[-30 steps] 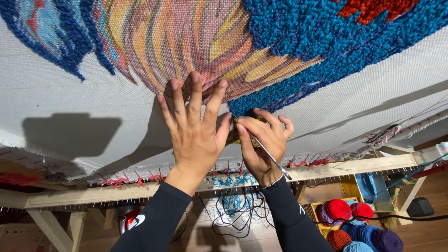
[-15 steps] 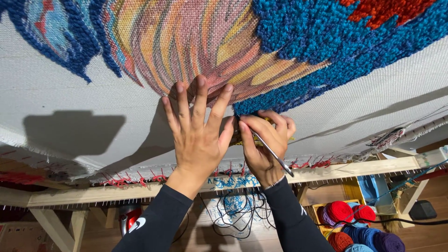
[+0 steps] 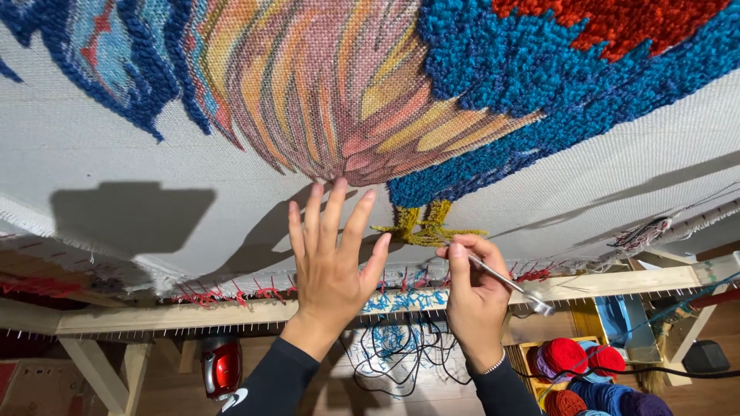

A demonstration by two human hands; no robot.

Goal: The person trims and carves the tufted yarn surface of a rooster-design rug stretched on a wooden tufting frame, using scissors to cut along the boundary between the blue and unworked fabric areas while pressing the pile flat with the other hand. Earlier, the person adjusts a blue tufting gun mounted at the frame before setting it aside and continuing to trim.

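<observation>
I am looking at a stretched canvas (image 3: 116, 146) pinned to a wooden frame (image 3: 193, 312), with a rooster design partly tufted in yarn. My left hand (image 3: 331, 270) is spread flat, fingers apart, lying on or just off the bare white cloth below the printed feather area (image 3: 308, 85); I cannot tell whether the palm touches it. My right hand (image 3: 474, 296) is closed around a thin metal tool (image 3: 505, 281), the grip near its working end, and that end is right at the small patch of olive-yellow yarn (image 3: 424, 227) that forms the bird's feet, near the lower edge of the canvas.

Judging by how things lie: the blue yarn body (image 3: 524, 85) is filled thick and dense, and a red yarn area (image 3: 617, 23) at the top right edge is done as well. A dark blue outline (image 3: 146, 69) runs down the left part. The olive feet look small and only partly built up. The large striped feather section in orange, pink and yellow is bare print, with no pile on it, so I would say most of the picture is left to fill.

Below the lower edge of the frame, loose blue and black strands (image 3: 401, 339) hang down, a red device (image 3: 222, 366) sits under the frame, and balls of yarn (image 3: 566, 358) in red, orange, blue and purple lie in a box at lower right.
</observation>
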